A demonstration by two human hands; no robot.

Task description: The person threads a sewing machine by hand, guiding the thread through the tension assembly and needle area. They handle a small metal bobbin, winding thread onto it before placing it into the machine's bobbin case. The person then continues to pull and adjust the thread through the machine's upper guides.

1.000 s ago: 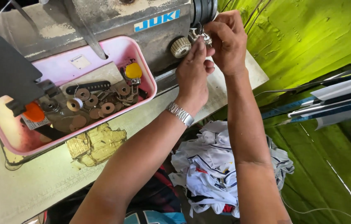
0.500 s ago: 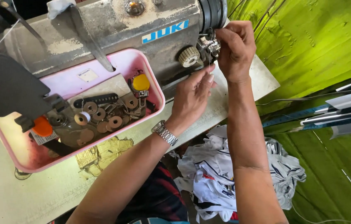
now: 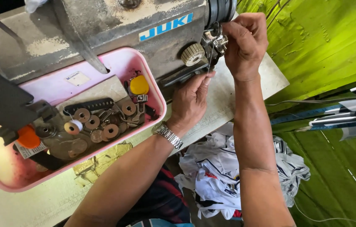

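In the head view, the right hand [image 3: 245,44] was raised against the end of the grey sewing machine [image 3: 115,29], its fingers pinched narrow at the small metal thread guide [image 3: 218,40] beside the ribbed knob [image 3: 192,54]. Just below it, the left hand [image 3: 192,101] pinched a thin thread [image 3: 208,63] between thumb and forefinger. The thread ran nearly vertical in the picture, its long axis stretching from the left fingertips up to the right hand's pinch. A metal watch [image 3: 168,135] circled the left wrist. Left of the left hand, a pink tray [image 3: 152,84] of bobbins [image 3: 102,122] lay on the tabletop [image 3: 228,105]; white cloth [image 3: 211,176] was heaped below both forearms.
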